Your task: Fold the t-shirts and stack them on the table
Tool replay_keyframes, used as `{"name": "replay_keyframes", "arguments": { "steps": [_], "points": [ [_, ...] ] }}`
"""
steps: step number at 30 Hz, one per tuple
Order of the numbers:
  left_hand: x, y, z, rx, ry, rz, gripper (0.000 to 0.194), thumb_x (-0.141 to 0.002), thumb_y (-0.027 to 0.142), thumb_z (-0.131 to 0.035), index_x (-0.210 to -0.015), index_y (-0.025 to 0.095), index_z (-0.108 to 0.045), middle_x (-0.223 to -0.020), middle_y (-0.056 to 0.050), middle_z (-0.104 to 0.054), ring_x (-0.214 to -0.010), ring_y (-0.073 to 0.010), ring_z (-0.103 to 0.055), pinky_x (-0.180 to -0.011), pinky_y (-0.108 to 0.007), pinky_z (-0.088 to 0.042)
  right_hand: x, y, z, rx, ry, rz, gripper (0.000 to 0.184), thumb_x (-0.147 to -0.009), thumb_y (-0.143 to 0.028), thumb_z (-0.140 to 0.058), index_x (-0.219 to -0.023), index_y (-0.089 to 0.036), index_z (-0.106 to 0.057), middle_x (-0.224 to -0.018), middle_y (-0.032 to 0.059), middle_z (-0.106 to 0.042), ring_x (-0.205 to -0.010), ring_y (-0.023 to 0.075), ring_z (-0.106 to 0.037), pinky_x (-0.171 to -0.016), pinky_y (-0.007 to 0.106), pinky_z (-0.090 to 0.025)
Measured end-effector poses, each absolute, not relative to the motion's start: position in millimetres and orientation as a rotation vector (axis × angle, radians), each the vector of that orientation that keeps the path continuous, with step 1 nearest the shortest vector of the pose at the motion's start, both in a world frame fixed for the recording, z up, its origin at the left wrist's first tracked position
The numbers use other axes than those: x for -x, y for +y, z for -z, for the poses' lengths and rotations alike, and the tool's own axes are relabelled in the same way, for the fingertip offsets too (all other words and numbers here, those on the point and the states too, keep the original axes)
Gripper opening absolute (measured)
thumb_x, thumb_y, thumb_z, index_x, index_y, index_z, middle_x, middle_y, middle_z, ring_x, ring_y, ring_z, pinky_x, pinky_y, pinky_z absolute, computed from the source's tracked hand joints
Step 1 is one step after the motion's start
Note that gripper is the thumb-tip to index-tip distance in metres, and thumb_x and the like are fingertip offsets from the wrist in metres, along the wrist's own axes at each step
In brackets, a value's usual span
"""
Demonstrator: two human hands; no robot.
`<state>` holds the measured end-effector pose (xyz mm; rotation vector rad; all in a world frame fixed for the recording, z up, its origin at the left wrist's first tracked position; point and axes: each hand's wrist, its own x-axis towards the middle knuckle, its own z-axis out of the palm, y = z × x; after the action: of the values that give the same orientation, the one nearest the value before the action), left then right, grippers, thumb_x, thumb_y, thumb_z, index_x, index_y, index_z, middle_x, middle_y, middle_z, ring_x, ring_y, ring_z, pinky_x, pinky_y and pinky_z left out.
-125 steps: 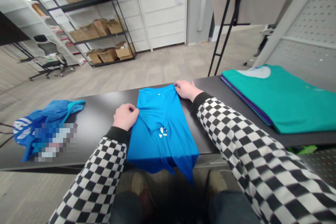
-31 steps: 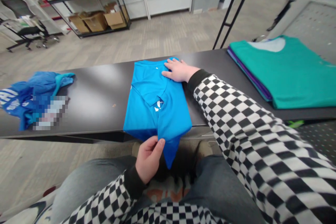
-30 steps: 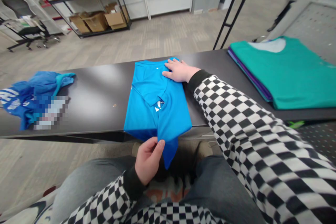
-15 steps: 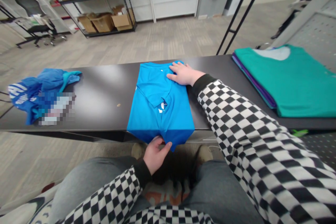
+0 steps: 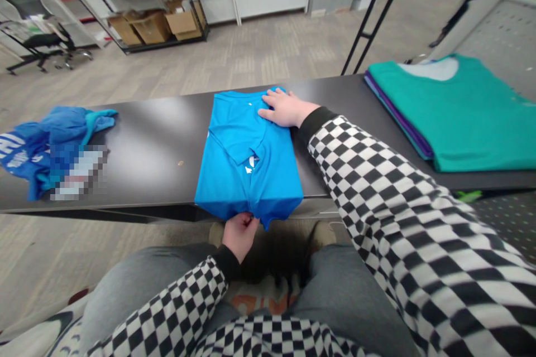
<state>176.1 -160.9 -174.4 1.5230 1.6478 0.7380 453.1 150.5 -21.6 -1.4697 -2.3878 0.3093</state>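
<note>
Two hands down, and we saw the blue shirt (image 5: 247,162) flat on the table (image 5: 146,178), the right hand (image 5: 285,110) lying open on top, the left hand (image 5: 239,237) gripping its hem (image 5: 250,217) below.

The blue T-shirt (image 5: 247,162) hides fingertips of the left hand (image 5: 238,238); a pixelated patch (image 5: 77,173) obscures the crumpled blue garment (image 5: 54,131)

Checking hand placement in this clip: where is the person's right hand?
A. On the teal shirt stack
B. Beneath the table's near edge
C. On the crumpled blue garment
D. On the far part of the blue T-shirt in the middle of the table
D. The right hand lies open with its fingers on the far part of the blue T-shirt, well short of the teal shirt stack.
</note>
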Motion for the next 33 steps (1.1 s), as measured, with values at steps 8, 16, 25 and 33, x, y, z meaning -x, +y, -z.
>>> {"name": "replay_keyframes", "arguments": {
  "steps": [8,16,25,33],
  "points": [
    [-171.5,-166.8,165.4,-1.550,1.554,-0.587,0.048,-0.103,0.056,-0.060,-0.070,0.023,-0.065,-0.060,0.002,-0.054,-0.060,-0.0173,-0.051,-0.062,-0.031,-0.033,-453.4,132.4,5.7,1.462,-2.277,-0.401,0.068,-0.115,-0.061,-0.050,-0.166,-0.016,-0.060,-0.183,0.0211,-0.042,-0.174,0.0467,-0.027,-0.138,0.078,-0.016],
    [-82.2,-148.3,122.4,-1.709,1.528,-0.267,0.028,-0.088,0.045,-0.071,-0.069,0.024,-0.072,-0.066,-0.003,-0.070,-0.066,-0.0221,-0.064,-0.065,-0.032,-0.040,-477.0,45.7,-18.5,1.345,-1.655,-0.244,0.058,-0.112,-0.062,-0.053,-0.139,-0.018,-0.078,-0.139,0.0174,-0.081,-0.132,0.0339,-0.074,-0.121,0.053,-0.054],
    [-84.5,-139.0,111.7,-1.620,1.434,-0.741,0.034,-0.083,0.056,-0.084,-0.093,0.024,-0.079,-0.095,-0.011,-0.084,-0.093,-0.0311,-0.079,-0.082,-0.036,-0.056,-472.2,-145.0,1.0,1.419,-1.374,-0.411,0.039,-0.107,-0.059,-0.061,-0.100,-0.026,-0.081,-0.073,0.0035,-0.066,-0.068,0.0246,-0.062,-0.066,0.039,-0.052],
    [-93.6,-132.7,103.4,-1.664,1.603,-0.767,0.042,-0.091,0.057,-0.073,-0.067,0.026,-0.059,-0.066,-0.004,-0.069,-0.063,-0.0219,-0.063,-0.062,-0.033,-0.038,-441.0,-201.0,66.6,1.737,-1.373,-0.877,0.048,-0.095,-0.069,-0.066,-0.079,-0.025,-0.077,-0.076,0.0097,-0.078,-0.074,0.0296,-0.073,-0.066,0.040,-0.055]
  ]
}}
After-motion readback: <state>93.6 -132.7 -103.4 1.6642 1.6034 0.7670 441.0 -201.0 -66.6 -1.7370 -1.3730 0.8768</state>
